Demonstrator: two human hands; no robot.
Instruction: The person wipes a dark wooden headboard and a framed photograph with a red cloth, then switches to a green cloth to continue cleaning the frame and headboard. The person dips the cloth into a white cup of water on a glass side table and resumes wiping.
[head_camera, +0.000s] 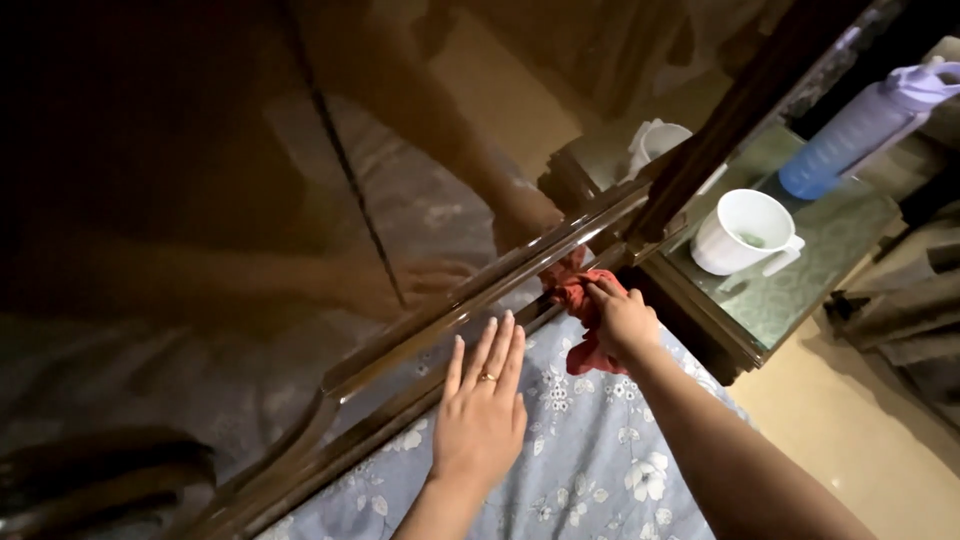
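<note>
Both forearms are bare; the left hand (481, 415) wears a gold ring (487, 377).

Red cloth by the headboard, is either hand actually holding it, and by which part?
The right hand grips the red cloth around its bunched middle, pressing it against the glossy headboard ledge. The left hand lies flat, holding nothing.

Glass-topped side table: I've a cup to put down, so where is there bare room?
On the glass-topped side table, bare glass lies in front of the white plastic jug, toward its near edge. The far end is crowded by that jug and the blue water bottle.
</note>
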